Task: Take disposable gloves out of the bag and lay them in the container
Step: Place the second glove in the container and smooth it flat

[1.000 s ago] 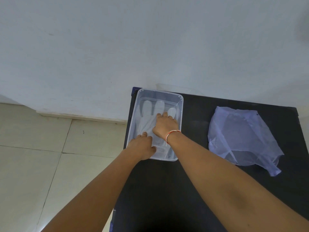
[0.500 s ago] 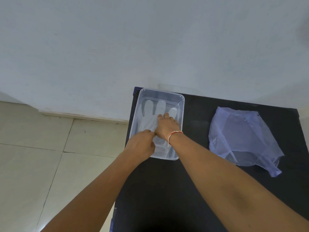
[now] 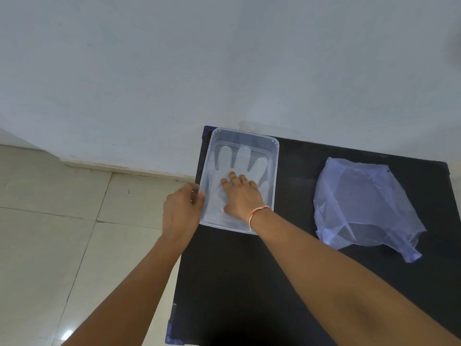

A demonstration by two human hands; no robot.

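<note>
The disposable glove [image 3: 225, 171] lies lengthwise in the clear container [image 3: 274, 171], fingers toward the wall, under the flat, open right hand [image 3: 243, 196], while the left hand [image 3: 182, 211] grips the container's rim.

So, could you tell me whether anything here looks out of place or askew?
Only the container: it sits at the table's far left corner, its left rim about level with the edge. The glove lies flat inside.

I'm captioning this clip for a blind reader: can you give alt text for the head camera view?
A person's right hand presses a disposable glove flat inside a clear container on a black table, while the left hand touches the container's left edge. A crumpled translucent bag lies to the right, apart from it.
</note>
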